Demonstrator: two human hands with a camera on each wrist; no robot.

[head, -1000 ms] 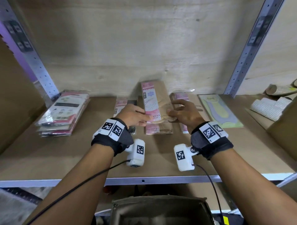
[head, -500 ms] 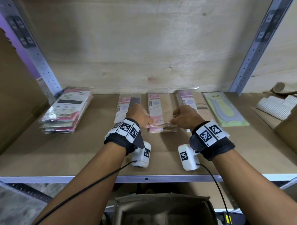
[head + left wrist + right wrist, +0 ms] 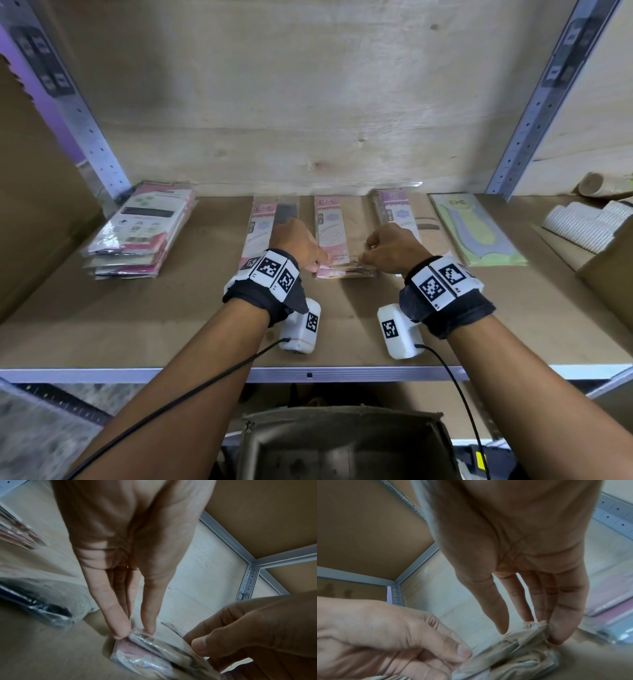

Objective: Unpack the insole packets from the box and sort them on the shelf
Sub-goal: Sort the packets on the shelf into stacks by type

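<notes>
Both hands sit at the near end of the middle insole stack (image 3: 337, 240) on the shelf (image 3: 171, 325): the left hand (image 3: 298, 245) pinches its left corner between thumb and straight fingers, the right hand (image 3: 394, 248) pinches its right corner likewise. Nearer, below the shelf edge, one open box (image 3: 342, 442) stands. Farther back, five packet groups lie in a row: a side stack (image 3: 137, 233), three pink-topped piles and one green packet (image 3: 474, 229).

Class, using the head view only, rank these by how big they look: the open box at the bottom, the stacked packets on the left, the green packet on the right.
1. open box, though nearest the camera
2. stacked packets
3. green packet
</notes>
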